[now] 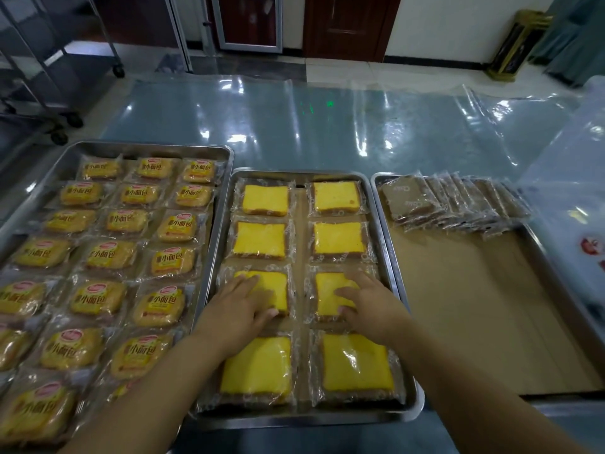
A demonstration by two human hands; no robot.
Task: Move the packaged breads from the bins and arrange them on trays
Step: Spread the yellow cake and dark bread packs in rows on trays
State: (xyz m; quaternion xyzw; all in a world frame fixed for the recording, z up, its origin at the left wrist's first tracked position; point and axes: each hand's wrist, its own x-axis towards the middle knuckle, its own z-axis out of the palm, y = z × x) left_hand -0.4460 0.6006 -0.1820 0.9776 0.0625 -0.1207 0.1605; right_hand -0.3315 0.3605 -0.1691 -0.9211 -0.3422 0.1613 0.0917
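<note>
Plastic-sheeted table [327, 126] carrying three steel trays. Left of the left hand [239, 306], the left tray [131, 147] is packed with labelled small breads [131, 253]. Beyond and right of the right hand [370, 303], the right tray [381, 211] carries one overlapped row of brown packets [458, 201] at its far end. Both hands lie over the middle tray [294, 173], fingers spread and fairly straight, pressing flat on the left yellow packet [275, 286] and the right yellow packet [327, 290] of the third row, gripping nothing. Step, as judged: squaring this row. Next move probably calls for lifting off and fetching more packets; no bin is in view.
</note>
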